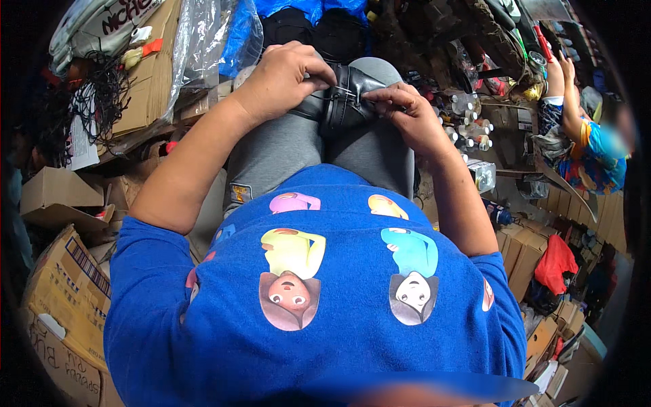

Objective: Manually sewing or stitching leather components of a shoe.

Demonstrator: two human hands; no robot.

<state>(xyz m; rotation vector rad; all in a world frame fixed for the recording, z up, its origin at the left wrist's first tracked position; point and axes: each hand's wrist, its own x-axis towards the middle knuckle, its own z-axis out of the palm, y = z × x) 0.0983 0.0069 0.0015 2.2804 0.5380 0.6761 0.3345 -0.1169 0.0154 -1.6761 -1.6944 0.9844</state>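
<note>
Left hand, right hand curled at glossy black leather-like item, grips unclear; steady now, brace against grey-trousered knees.

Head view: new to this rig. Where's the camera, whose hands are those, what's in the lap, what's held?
There is no robot here. A fisheye camera on a person's head looks down, so straight edges bend near the rim. The big blue shirt is the wearer's own.

Both bare hands, the left hand and right hand, meet at a black leather item, apparently a laced shoe, on the lap in grey trousers. The fingers are at its lacing; whether they pinch a lace is too small to tell.

Around lie an open cardboard box on the left, and clear bottles on the right. Another person is at far right.
</note>
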